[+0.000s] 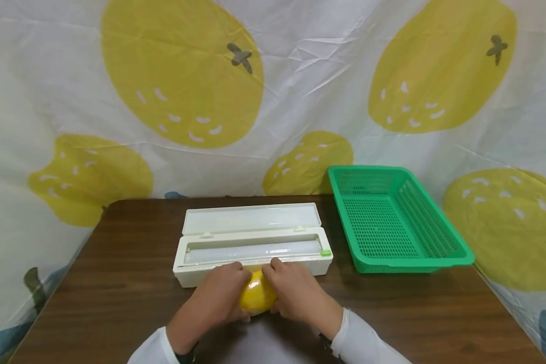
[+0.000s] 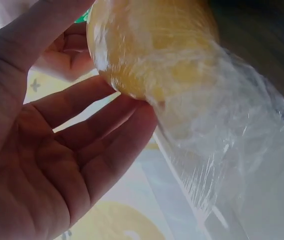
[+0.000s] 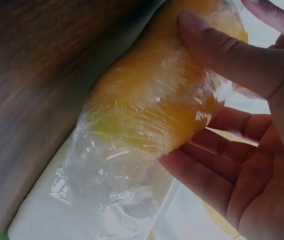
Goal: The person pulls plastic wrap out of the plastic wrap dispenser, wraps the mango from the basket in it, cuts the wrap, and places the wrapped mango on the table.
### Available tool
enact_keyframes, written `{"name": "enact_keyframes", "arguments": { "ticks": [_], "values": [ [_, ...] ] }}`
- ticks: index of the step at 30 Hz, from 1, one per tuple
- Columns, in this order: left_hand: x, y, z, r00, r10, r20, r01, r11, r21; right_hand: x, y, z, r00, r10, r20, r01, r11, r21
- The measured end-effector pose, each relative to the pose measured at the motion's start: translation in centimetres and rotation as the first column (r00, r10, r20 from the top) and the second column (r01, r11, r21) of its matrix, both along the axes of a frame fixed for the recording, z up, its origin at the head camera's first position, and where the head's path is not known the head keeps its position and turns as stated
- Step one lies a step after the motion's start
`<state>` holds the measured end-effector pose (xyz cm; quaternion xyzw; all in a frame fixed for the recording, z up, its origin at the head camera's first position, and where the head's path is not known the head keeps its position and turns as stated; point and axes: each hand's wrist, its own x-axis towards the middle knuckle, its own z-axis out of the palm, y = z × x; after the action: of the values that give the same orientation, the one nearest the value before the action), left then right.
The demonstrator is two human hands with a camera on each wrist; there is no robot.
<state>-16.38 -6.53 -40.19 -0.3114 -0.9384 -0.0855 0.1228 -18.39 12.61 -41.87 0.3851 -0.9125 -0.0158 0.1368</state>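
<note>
The left hand (image 1: 220,296) and right hand (image 1: 296,293) clamp their fingers (image 2: 122,152) round a film-wrapped yellow item (image 1: 257,294) between them.

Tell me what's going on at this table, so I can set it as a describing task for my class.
A person holds a yellow rounded object between their left hand and right hand, in front of a white box. The box's lid is open, showing a pale roll inside. Clear film covers at least part of the object and extends toward the box. A green basket stands at the right.
</note>
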Motion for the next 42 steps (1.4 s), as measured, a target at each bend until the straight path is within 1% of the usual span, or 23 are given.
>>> {"name": "enact_keyframes", "arguments": {
  "ticks": [4, 8, 12, 15, 17, 19, 21, 23, 24, 26, 28, 29, 31, 36, 38, 40, 42],
  "values": [
    [0.1, 0.2, -0.2, 1.0, 0.021, 0.013, -0.021, 1.0, -0.004, -0.2, 0.0, 0.1, 1.0, 0.002, 0.012, -0.002, 1.0, -0.001],
    [0.3, 0.5, -0.4, 0.999, 0.049, -0.003, -0.049, 0.998, -0.034, -0.2, -0.1, 0.2, 1.0, -0.003, 0.03, 0.003, 1.0, 0.001],
    [0.7, 0.9, -0.9, 0.994, 0.076, -0.074, -0.084, 0.99, -0.112, -0.2, -0.2, 0.2, 0.998, -0.007, 0.061, 0.007, 1.0, -0.003],
    [1.0, 1.4, -1.3, 0.982, 0.106, -0.153, -0.134, 0.973, -0.186, -0.3, -0.3, 0.3, 0.995, -0.014, 0.099, 0.014, 1.0, 0.001],
    [1.3, 1.8, -1.6, 0.969, 0.132, -0.208, -0.179, 0.959, -0.222, -0.4, -0.4, 0.4, 0.992, -0.025, 0.127, 0.025, 1.0, 0.004],
    [1.5, 2.2, -2.0, 0.95, 0.166, -0.266, -0.23, 0.944, -0.234, -0.4, -0.4, 0.6, 0.988, -0.038, 0.147, 0.037, 0.999, 0.009],
    [1.6, 2.6, -2.4, 0.926, 0.19, -0.327, -0.272, 0.934, -0.23, -0.5, -0.5, 0.7, 0.986, -0.048, 0.159, 0.047, 0.999, 0.014],
    [1.7, 2.9, -2.9, 0.899, 0.201, -0.389, -0.303, 0.927, -0.223, -0.5, -0.5, 0.9, 0.985, -0.054, 0.164, 0.051, 0.998, 0.024],
    [1.8, 3.0, -3.1, 0.885, 0.204, -0.418, -0.315, 0.924, -0.216, -0.5, -0.6, 0.9, 0.984, -0.057, 0.167, 0.053, 0.998, 0.029],
    [1.7, 3.1, -3.4, 0.861, 0.199, -0.468, -0.321, 0.927, -0.196, -0.5, -0.6, 1.1, 0.984, -0.06, 0.168, 0.055, 0.998, 0.036],
    [1.6, 3.1, -3.5, 0.849, 0.192, -0.493, -0.314, 0.933, -0.177, -0.5, -0.6, 1.1, 0.984, -0.062, 0.166, 0.057, 0.998, 0.036],
    [1.5, 3.1, -3.5, 0.847, 0.186, -0.497, -0.305, 0.937, -0.17, -0.5, -0.6, 1.2, 0.984, -0.064, 0.166, 0.059, 0.998, 0.033],
    [1.3, 2.9, -3.5, 0.853, 0.171, -0.492, -0.283, 0.946, -0.16, -0.5, -0.6, 1.2, 0.983, -0.068, 0.169, 0.065, 0.998, 0.02],
    [1.2, 2.4, -3.0, 0.891, 0.138, -0.433, -0.207, 0.972, -0.115, 0.1, -0.7, 1.1, 0.982, -0.098, 0.164, 0.102, 0.995, -0.016],
    [1.1, 2.2, -2.9, 0.899, 0.131, -0.417, -0.186, 0.978, -0.094, 0.4, -0.8, 1.1, 0.985, -0.11, 0.136, 0.115, 0.993, -0.03],
    [1.0, 2.1, -2.8, 0.904, 0.126, -0.409, -0.176, 0.98, -0.088, 0.9, -0.9, 1.0, 0.988, -0.124, 0.097, 0.128, 0.991, -0.044],
    [0.9, 2.0, -2.6, 0.912, 0.12, -0.393, -0.169, 0.981, -0.094, 1.3, -1.1, 0.8, 0.99, -0.141, 0.029, 0.143, 0.988, -0.057]
  ]
}}
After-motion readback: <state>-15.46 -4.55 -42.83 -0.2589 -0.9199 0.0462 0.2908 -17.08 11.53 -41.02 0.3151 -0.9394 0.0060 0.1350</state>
